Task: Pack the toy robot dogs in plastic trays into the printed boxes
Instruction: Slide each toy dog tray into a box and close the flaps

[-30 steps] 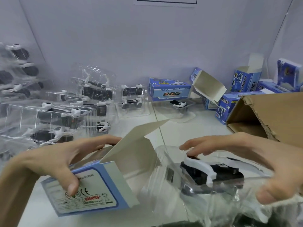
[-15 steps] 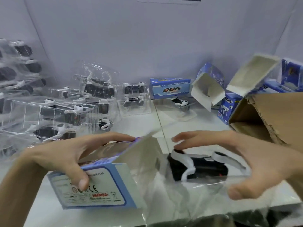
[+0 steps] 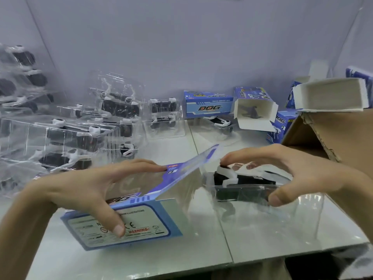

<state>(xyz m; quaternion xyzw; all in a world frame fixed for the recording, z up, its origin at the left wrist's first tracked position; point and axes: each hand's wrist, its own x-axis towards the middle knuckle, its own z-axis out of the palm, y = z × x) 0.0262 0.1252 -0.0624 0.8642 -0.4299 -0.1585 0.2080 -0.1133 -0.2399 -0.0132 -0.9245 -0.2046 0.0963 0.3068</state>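
My left hand [image 3: 80,190] grips a blue printed box [image 3: 139,225] lying on its side near the table's front, thumb on its warning label, fingers over the top. Its open end faces right with a flap [image 3: 193,162] raised. My right hand [image 3: 286,170] holds a clear plastic tray [image 3: 252,201] with a black and white toy robot dog [image 3: 238,178] in it, fingers on top, thumb at the front. The tray's left end sits at the box mouth.
Several clear trays with robot dogs [image 3: 66,138] are stacked at the left and back. Blue printed boxes [image 3: 207,105], some open [image 3: 254,114], stand at the back right. A brown cardboard carton [image 3: 339,134] fills the right side. The white table [image 3: 262,245] ends close to me.
My right hand has slid the tray with the dog leftward toward the box's open end. The box flap has swung up and my left hand has tilted the box a little.
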